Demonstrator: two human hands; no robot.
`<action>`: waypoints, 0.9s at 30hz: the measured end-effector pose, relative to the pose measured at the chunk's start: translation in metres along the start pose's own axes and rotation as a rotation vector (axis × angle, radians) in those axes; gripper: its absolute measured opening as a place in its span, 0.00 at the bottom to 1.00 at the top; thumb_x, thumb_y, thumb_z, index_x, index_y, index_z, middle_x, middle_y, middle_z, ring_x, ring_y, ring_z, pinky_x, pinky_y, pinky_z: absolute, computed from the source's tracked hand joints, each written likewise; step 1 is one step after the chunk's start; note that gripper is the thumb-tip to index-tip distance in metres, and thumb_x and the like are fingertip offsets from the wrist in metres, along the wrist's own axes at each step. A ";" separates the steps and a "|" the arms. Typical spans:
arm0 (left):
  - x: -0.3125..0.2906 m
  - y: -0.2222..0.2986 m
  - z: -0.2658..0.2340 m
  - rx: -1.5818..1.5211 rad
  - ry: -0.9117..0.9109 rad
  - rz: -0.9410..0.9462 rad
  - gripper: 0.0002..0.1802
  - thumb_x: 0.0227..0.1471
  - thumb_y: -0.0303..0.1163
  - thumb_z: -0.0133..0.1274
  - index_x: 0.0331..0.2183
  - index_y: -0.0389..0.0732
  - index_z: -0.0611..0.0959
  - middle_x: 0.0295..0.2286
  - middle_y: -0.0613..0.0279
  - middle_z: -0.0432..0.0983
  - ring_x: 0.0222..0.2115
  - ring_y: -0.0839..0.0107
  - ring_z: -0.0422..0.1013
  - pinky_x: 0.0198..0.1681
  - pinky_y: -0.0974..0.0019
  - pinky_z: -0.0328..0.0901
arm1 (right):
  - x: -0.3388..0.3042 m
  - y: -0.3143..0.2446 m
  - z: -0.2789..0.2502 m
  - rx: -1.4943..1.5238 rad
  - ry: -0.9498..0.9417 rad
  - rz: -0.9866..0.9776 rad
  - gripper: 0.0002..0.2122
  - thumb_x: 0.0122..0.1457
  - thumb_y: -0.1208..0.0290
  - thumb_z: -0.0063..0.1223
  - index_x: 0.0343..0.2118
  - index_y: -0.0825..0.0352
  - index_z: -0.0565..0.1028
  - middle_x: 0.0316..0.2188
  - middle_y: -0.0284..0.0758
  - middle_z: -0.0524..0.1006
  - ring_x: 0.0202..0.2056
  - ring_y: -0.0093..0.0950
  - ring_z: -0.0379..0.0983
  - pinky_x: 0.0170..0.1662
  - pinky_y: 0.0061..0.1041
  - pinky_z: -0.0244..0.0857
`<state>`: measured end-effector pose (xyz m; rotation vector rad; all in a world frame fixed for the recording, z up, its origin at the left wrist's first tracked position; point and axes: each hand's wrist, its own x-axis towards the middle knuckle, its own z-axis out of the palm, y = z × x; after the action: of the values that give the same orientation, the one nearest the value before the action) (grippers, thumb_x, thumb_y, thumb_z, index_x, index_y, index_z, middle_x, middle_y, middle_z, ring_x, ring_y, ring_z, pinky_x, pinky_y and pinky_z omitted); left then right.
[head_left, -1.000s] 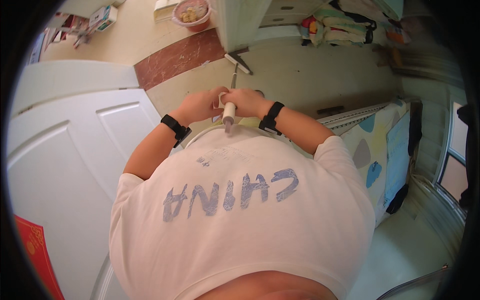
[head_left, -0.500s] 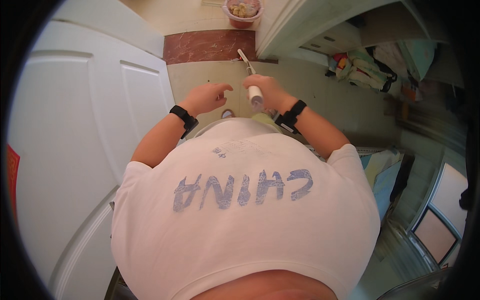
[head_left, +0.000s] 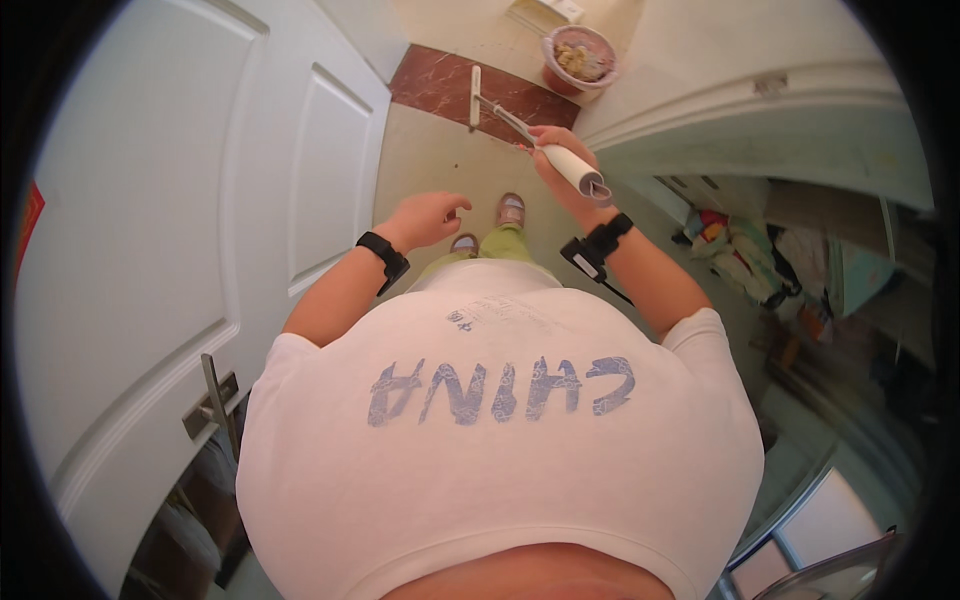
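Note:
My right hand [head_left: 562, 188] is wrapped round the thick white handle of a long-handled T-shaped tool [head_left: 570, 168], which looks like a floor squeegee. A loop hangs from the handle's near end. Its thin pole slants forward and left to a narrow white bar head [head_left: 475, 97], which lies over the maroon marbled threshold strip [head_left: 428, 82]. My left hand [head_left: 430, 220] hangs free in front of my belly, index finger stretched out and the others loosely bent, with nothing in it. Both wrists wear black bands.
A white panelled door [head_left: 150, 220] with a metal lever handle [head_left: 215, 400] stands at my left. Beyond the threshold is a lined reddish bin [head_left: 580, 60] with waste in it. Clothes [head_left: 740, 250] are piled on shelving at the right. My slippered foot [head_left: 511, 210] is on the pale floor.
The view has turned, so door, bin and threshold sit further right. The tool now points forward-left with its bar head showing broadside. My left hand stays free; the right keeps its hold.

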<state>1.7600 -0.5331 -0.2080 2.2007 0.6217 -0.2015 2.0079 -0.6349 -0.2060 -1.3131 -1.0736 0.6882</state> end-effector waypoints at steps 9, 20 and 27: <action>-0.015 0.006 -0.009 -0.084 0.101 -0.411 0.16 0.51 0.32 0.52 0.44 0.46 0.81 0.29 0.60 0.78 0.31 0.62 0.74 0.35 0.60 0.68 | 0.106 0.110 0.051 0.100 -0.108 0.035 0.08 0.54 0.75 0.58 0.37 0.63 0.74 0.38 0.32 0.78 0.36 0.19 0.72 0.39 0.22 0.69; 0.007 0.004 0.010 -0.164 0.128 -0.267 0.17 0.53 0.34 0.50 0.45 0.45 0.81 0.30 0.61 0.79 0.32 0.61 0.75 0.35 0.60 0.68 | 0.077 0.080 -0.043 -0.125 -0.074 0.190 0.06 0.55 0.78 0.56 0.36 0.66 0.74 0.40 0.36 0.79 0.37 0.21 0.73 0.42 0.22 0.69; 0.017 0.001 0.008 -0.085 0.074 -0.129 0.16 0.53 0.33 0.49 0.44 0.46 0.81 0.31 0.60 0.79 0.34 0.62 0.75 0.37 0.60 0.68 | 0.042 0.040 -0.077 -0.047 -0.080 0.219 0.06 0.56 0.80 0.53 0.36 0.64 0.73 0.45 0.37 0.77 0.41 0.21 0.73 0.44 0.20 0.68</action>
<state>1.7762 -0.5332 -0.2182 2.0951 0.8002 -0.1585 2.1005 -0.6218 -0.2294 -1.4683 -1.0235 0.8897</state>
